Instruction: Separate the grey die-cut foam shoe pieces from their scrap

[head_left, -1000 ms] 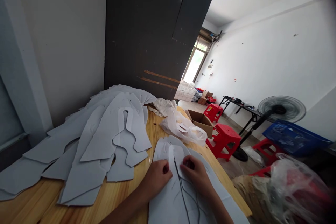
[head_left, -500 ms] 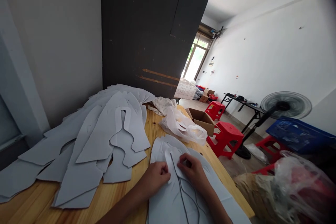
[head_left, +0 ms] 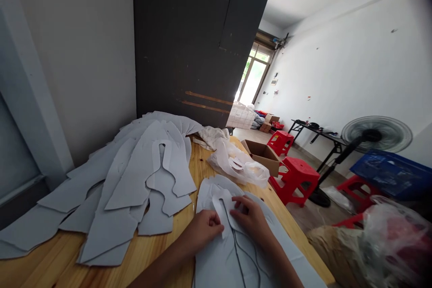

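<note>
A white cut piece (head_left: 229, 220) with a narrow slot lies on top of a stack of white sheets (head_left: 212, 261) on the wooden table in front of me. My left hand (head_left: 208, 227) is closed, thumb and bent fingers pinching the strip along the slot's left side. On the other side of the slot, my right hand (head_left: 248, 213) rests on the piece with bent fingers apart, the fingertips touching its surface near the top. Dark curved gaps run down the piece below the slot, between my forearms.
A large heap of white cut pieces (head_left: 124, 180) covers the left of the table (head_left: 184, 229). Plastic bags (head_left: 239, 162) lie at the far edge, beside a cardboard box (head_left: 261, 157). Red stools (head_left: 299, 175), a running fan (head_left: 373, 135) and a blue crate (head_left: 388, 173) are at right.
My right hand's fingers have straightened and spread a little over the piece. My left hand keeps its pinch at nearly the same spot. The whole view has shifted slightly.
</note>
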Available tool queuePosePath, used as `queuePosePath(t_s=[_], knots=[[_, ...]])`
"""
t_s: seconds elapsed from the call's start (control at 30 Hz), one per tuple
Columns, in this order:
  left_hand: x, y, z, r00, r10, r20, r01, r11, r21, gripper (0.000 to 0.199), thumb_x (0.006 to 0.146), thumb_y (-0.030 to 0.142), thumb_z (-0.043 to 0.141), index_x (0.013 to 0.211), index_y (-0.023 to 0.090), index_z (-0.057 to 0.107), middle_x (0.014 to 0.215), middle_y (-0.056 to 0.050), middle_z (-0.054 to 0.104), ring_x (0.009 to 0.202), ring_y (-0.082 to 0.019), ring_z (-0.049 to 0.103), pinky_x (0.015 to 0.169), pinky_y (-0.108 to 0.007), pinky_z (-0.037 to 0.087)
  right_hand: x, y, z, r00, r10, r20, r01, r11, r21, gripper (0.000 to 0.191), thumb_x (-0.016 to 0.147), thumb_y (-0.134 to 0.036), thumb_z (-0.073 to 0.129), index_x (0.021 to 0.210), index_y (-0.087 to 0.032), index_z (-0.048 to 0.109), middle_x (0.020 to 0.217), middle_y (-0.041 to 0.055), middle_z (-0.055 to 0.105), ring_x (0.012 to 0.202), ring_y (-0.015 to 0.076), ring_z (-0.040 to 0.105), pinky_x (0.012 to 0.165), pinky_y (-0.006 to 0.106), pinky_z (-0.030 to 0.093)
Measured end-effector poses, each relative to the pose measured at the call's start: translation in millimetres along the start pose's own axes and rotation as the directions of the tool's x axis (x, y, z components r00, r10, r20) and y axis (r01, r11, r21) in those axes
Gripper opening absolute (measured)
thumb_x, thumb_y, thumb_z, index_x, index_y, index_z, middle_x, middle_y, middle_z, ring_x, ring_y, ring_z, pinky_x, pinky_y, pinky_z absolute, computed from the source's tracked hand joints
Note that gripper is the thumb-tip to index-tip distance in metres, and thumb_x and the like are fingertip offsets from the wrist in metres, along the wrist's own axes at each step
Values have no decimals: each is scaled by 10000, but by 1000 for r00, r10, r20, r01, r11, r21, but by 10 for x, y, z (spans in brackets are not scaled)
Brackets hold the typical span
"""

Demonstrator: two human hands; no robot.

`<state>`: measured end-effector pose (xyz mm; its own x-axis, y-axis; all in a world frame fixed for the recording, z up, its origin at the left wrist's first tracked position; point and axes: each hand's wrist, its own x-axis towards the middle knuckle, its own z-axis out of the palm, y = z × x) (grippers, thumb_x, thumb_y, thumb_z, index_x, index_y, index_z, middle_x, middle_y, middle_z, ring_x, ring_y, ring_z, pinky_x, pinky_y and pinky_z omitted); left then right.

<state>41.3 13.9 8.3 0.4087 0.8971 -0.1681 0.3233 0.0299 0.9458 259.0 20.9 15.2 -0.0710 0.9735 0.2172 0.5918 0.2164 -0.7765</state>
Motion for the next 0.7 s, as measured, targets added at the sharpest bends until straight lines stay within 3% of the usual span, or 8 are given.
queuePosePath(t_s=[0.2,0.43,0.7], knots=[[-27,39,-13,1000,2,9,-2,1000,-1,147,745,351,643,713,213,605,585,59,536,608,-159,508,622,-283,345,123,-28,-41,998,25,61,-25,1000,-4,73,748,-279,682,785,-217,685,719,-22,650,646,168,517,624,284,383],[-36,52,-20,1000,-16,15,16,1000,-2,158,754,357,662,724,208,618,621,53,538,623,-151,499,610,-270,342,129,70,41,999,27,45,-27,1000,12,154,788,-350,697,826,-205,660,675,-31,573,661,175,485,629,288,367],[-44,73,-24,999,-37,7,37,999,13,162,737,355,665,695,210,606,610,61,502,622,-151,481,599,-272,326,120,65,46,998,-31,46,32,999,-26,120,821,-336,686,844,-219,675,812,8,685,695,187,540,660,299,408]])
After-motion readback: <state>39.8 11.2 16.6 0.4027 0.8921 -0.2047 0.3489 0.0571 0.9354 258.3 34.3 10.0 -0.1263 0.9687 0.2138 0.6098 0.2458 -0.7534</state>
